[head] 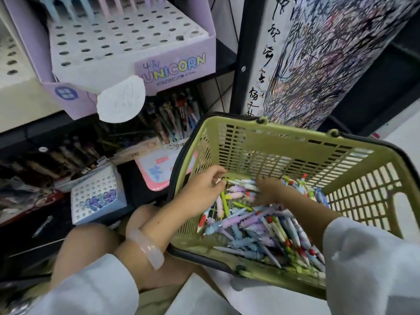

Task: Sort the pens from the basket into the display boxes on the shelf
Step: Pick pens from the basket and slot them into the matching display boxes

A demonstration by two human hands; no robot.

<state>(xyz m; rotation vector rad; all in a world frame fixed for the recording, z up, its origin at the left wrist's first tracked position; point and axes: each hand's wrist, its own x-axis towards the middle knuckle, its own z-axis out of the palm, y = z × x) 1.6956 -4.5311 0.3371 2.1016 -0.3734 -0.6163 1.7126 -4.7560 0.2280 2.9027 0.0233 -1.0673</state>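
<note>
A: Both hands are down in the green basket, well inside its slatted walls, with bare floor showing at the near left corner.

B: And the pens?

A: Heaped across the basket floor, long axes mostly slanting from far left to near right, a few crossing.

B: Grips?

A: Left hand curls its fingers round a pen by the far wall. Right hand is buried among pens; can't tell its grip.

B: The purple display box?

A: Above and left of the basket, its peg holes mostly open.
</note>
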